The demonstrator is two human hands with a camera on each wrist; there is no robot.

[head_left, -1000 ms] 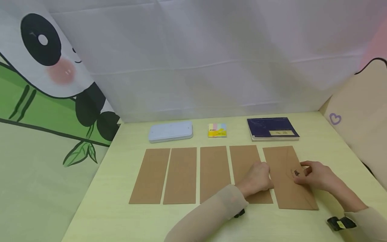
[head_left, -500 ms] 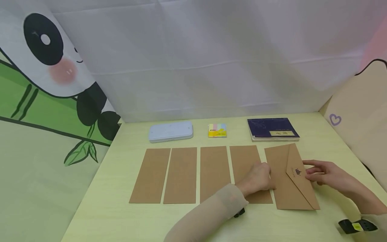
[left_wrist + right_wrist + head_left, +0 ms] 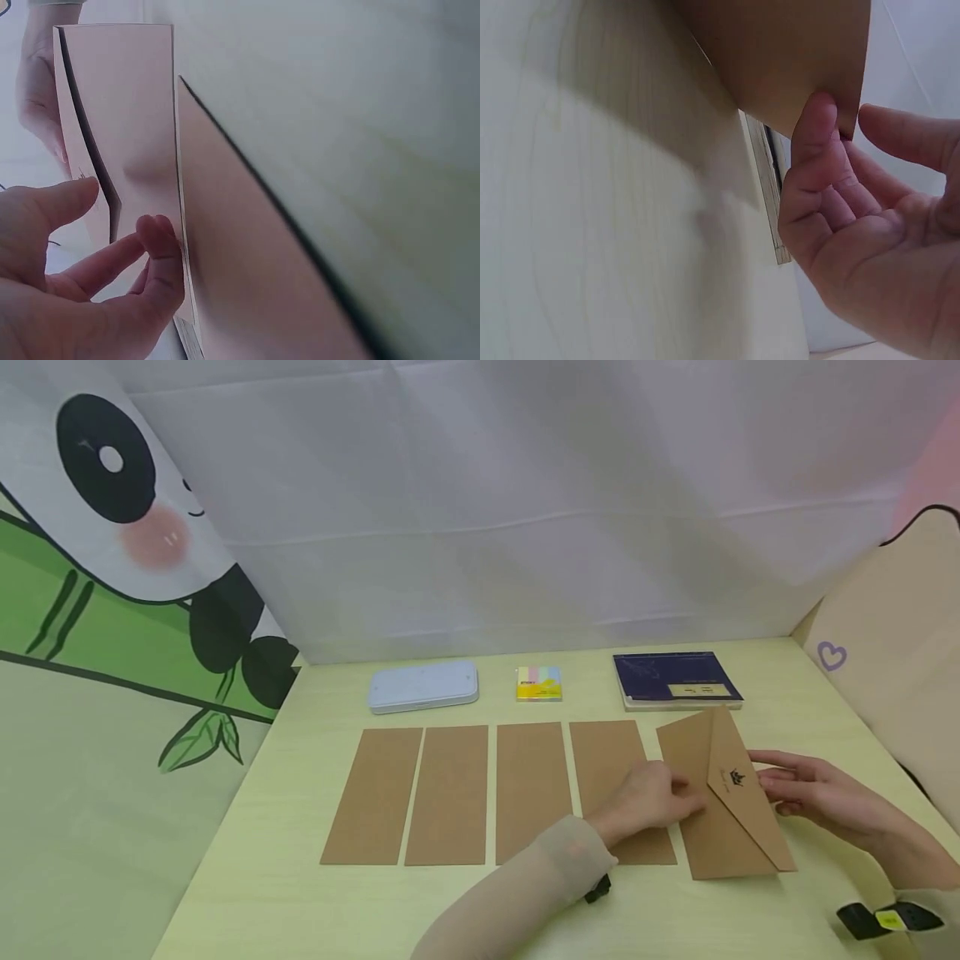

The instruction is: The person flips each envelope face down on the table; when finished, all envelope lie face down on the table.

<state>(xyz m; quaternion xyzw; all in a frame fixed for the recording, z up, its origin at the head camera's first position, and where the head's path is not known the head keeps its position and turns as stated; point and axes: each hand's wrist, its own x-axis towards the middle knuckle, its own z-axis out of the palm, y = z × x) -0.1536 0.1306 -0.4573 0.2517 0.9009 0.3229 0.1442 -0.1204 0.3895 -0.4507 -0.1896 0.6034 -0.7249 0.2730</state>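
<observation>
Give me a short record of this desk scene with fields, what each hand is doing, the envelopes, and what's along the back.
left hand: left hand presses the body of the rightmost envelope
right hand: right hand pinches the lifted flap at its tip
flap state: raised, not flat
other envelopes: four closed envelopes in a row to the left
back row: pale blue tin, sticky notes, dark notebook
surface: light wooden table
</observation>
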